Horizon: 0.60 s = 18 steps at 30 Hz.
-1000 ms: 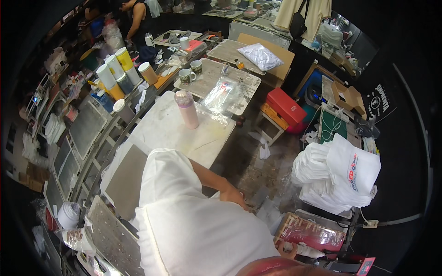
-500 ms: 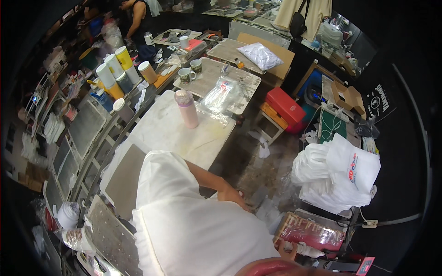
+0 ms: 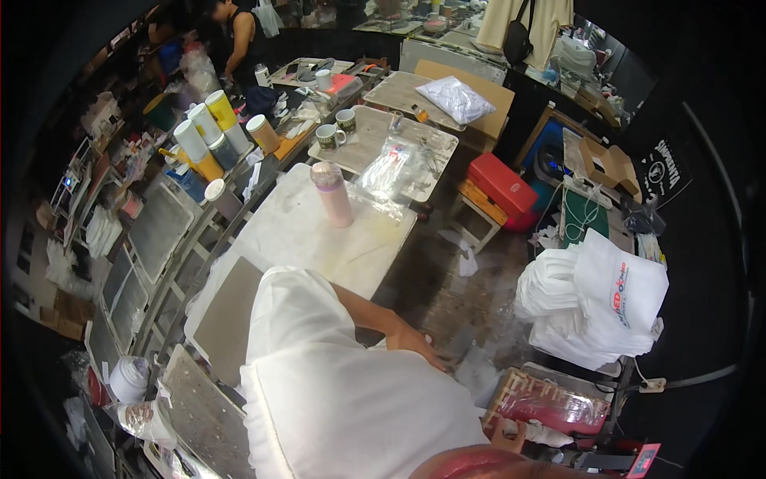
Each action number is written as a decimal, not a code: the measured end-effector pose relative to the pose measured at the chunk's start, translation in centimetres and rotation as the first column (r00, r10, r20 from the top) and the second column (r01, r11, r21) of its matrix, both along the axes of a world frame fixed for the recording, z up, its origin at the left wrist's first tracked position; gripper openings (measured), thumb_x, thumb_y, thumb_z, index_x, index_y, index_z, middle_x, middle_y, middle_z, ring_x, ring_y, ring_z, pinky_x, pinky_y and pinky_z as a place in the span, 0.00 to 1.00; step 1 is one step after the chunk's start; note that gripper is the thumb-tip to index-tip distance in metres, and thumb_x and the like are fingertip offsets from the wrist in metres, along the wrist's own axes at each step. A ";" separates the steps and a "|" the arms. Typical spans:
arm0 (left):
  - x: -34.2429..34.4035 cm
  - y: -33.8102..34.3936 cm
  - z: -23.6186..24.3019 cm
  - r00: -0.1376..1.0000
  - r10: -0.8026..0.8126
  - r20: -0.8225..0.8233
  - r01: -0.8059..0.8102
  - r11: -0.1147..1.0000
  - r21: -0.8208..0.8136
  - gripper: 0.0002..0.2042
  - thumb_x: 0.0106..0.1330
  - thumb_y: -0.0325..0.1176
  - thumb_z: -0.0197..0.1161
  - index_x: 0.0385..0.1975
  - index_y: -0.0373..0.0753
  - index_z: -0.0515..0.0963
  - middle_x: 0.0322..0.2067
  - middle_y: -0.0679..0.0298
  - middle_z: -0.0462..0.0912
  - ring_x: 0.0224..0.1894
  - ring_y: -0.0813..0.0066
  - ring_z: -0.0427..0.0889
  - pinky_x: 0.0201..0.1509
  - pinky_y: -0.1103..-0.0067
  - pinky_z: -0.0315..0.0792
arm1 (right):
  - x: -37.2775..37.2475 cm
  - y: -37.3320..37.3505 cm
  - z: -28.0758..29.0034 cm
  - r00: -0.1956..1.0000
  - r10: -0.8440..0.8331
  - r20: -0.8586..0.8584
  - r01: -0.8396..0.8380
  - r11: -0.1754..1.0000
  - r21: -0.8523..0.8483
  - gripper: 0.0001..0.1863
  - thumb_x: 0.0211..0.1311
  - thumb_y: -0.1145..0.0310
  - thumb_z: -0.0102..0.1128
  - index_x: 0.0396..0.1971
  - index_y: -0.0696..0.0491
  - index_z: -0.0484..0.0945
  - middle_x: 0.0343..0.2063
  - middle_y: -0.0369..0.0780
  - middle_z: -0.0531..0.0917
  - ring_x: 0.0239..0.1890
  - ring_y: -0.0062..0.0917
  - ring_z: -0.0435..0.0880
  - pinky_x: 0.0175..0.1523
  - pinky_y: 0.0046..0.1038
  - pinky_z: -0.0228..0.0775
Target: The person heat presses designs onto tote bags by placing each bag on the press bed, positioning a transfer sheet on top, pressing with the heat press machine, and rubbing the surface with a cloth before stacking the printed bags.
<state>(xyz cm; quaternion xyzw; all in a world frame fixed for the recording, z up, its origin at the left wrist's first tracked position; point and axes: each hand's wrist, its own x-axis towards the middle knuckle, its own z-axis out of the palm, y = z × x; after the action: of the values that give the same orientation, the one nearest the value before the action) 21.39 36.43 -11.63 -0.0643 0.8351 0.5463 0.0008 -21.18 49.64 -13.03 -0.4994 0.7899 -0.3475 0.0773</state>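
Note:
A white sleeve and garment (image 3: 335,383) fill the lower middle. From the sleeve, a bare forearm runs down to my left hand (image 3: 415,347), below the pale worktop (image 3: 247,231); its fingers are partly hidden by white fabric. What appears to be part of my right hand (image 3: 507,431) shows at lower right, beside a white wrapped roll (image 3: 546,437) and a red, plastic-covered device (image 3: 550,399); I cannot make out what it holds. A pink tumbler (image 3: 333,203) stands on the worktop.
Printed white bags (image 3: 590,311) are piled at right, near a red box (image 3: 499,184) on a stool. Two mugs (image 3: 327,137) and plastic bags share a back tray. Cylinders (image 3: 211,132) line the left rack. A co-worker (image 3: 239,44) stands at upper left. Scraps (image 3: 467,255) lie on the floor.
The view has shifted slightly, so the scene sits a little right and lower. My left hand stays low beside the garment. The fingers at lower right have shifted slightly.

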 end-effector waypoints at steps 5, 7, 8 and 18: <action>-0.2 0.0 -0.3 1.000 -0.006 0.014 0.006 1.000 0.014 0.44 0.57 0.45 0.69 0.71 0.39 0.54 0.64 0.50 0.65 0.64 0.52 0.67 0.66 0.68 0.63 | 0.8 -0.1 0.2 1.000 -0.005 -0.011 0.005 1.000 -0.009 0.26 0.42 0.58 0.80 0.43 0.49 0.81 0.22 0.34 0.77 0.21 0.18 0.72 0.28 0.22 0.68; -0.1 0.3 -0.5 1.000 0.013 0.015 -0.013 1.000 0.023 0.44 0.57 0.45 0.69 0.71 0.39 0.54 0.65 0.50 0.65 0.64 0.52 0.67 0.66 0.68 0.63 | 1.0 -0.5 0.1 1.000 0.015 -0.016 -0.015 1.000 -0.008 0.26 0.42 0.58 0.80 0.43 0.50 0.81 0.22 0.34 0.77 0.21 0.18 0.72 0.28 0.22 0.68; 0.0 0.4 -0.5 1.000 0.022 0.015 -0.023 0.999 0.025 0.44 0.57 0.45 0.69 0.71 0.39 0.54 0.65 0.50 0.65 0.64 0.52 0.67 0.66 0.68 0.63 | 1.1 -0.8 0.1 1.000 0.026 -0.017 -0.026 1.000 -0.009 0.26 0.42 0.58 0.80 0.43 0.50 0.81 0.22 0.34 0.77 0.21 0.18 0.72 0.28 0.22 0.68; 0.3 -0.2 -1.3 1.000 0.023 0.010 -0.024 0.998 0.064 0.43 0.57 0.45 0.69 0.71 0.39 0.54 0.65 0.51 0.65 0.65 0.53 0.66 0.66 0.69 0.63 | 0.9 -0.8 -0.1 0.999 0.039 -0.028 -0.039 0.999 -0.001 0.26 0.42 0.58 0.80 0.43 0.50 0.81 0.22 0.34 0.77 0.22 0.18 0.72 0.28 0.23 0.68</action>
<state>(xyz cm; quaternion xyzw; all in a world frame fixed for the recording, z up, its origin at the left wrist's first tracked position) 21.72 36.26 -12.89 -0.0766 0.8162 0.5727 0.0003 -20.32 48.80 -13.17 -0.5197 0.7806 -0.3395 0.0727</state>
